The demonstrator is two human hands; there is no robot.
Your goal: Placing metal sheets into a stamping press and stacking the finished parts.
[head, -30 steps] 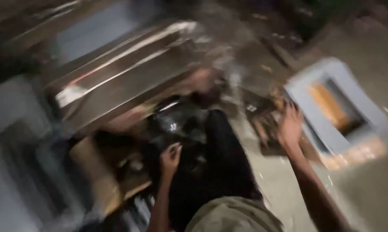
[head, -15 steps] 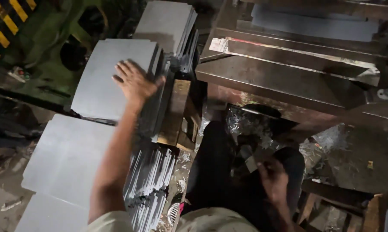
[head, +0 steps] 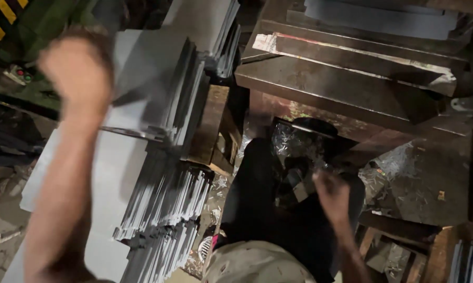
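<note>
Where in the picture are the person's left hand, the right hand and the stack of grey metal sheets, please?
left hand (head: 76,65), head view, on the blurred back of the fist.
right hand (head: 332,193), head view, on the knuckles.
stack of grey metal sheets (head: 165,196), head view, on the fanned sheet edges.

Stacks of grey sheets (head: 163,194) on floor w/ wooden block (head: 210,126) beside; metal shavings (head: 404,167) on bench (head: 351,89).

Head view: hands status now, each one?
Left hand: blurred, raised over the stack of thin grey metal sheets; grip cannot be told.
Right hand: low by the dark lap, blurred; cannot be told.
</note>
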